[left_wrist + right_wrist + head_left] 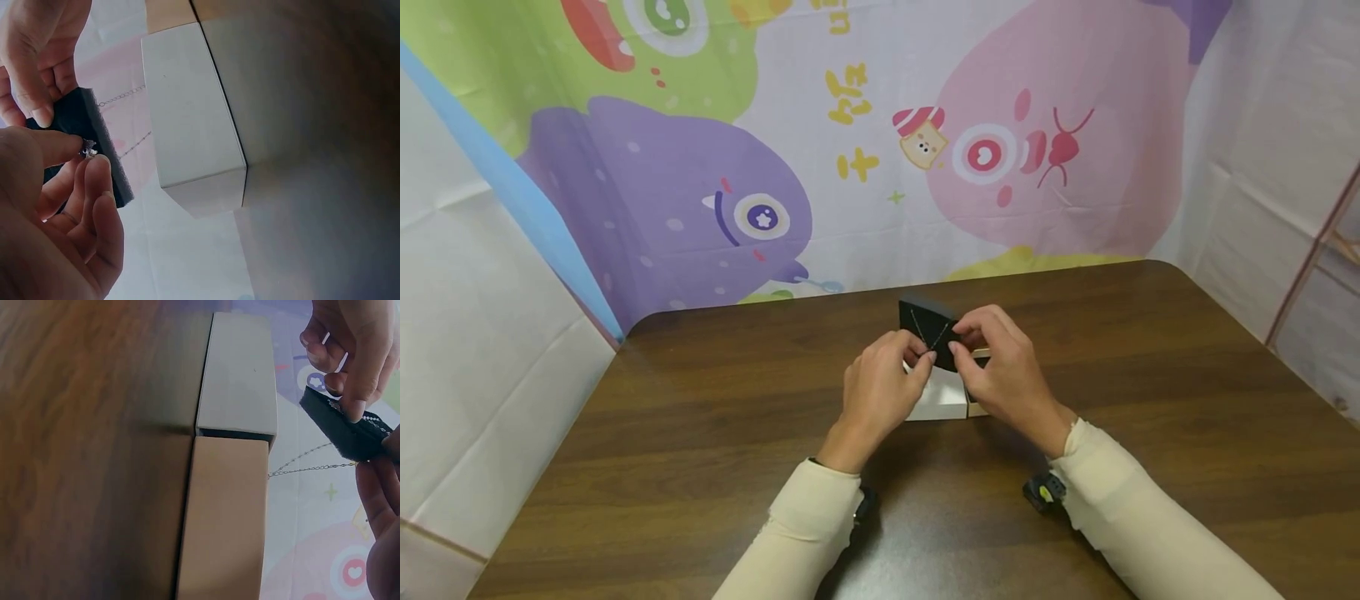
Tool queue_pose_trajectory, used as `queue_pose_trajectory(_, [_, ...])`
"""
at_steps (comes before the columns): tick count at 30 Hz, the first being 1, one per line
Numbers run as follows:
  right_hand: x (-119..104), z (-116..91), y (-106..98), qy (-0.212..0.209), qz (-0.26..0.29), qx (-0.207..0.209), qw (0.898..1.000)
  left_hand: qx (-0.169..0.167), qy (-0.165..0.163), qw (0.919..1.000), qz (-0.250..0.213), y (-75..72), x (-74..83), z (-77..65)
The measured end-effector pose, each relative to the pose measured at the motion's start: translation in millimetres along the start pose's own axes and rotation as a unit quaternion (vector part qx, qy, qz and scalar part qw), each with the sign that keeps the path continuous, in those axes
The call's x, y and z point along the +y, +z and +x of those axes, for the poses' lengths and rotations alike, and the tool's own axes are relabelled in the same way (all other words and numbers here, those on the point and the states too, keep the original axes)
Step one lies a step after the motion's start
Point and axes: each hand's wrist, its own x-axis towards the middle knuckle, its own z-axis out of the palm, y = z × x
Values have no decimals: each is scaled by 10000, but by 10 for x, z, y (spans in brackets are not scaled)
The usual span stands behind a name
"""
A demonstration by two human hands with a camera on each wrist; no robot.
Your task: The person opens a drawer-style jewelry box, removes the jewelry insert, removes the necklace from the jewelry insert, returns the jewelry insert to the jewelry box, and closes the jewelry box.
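Observation:
Above the table, my right hand grips the edge of a black foam pad between thumb and fingers. A thin silver necklace lies in a V across its front. At the bottom of the V is my left hand, whose thumb and forefinger pinch a small shiny pendant against the pad. Loose chain dangles behind the pad in the right wrist view. Below the hands, a white box part and a tan box part sit side by side.
The brown wooden table extends around the boxes on all sides. A cartoon-printed cloth hangs behind its far edge, with pale cloth panels to the sides. Small dark wrist cameras sit under both sleeves.

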Motion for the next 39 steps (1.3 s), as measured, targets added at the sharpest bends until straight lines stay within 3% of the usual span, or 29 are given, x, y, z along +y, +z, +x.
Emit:
queue_pose_trajectory(22, [24, -18, -3, 63, 29, 62, 10000, 89, 154, 9998, -55, 22, -2, -6])
queue_pose_trajectory(29, [18, -11, -1, 85, 11, 62, 9999, 323, 247, 9990, -165, 17, -2, -8])
queue_pose_trajectory(39, [23, -11, 6, 129, -33, -11, 9999, 982, 566, 9927, -411, 3, -3, -5])
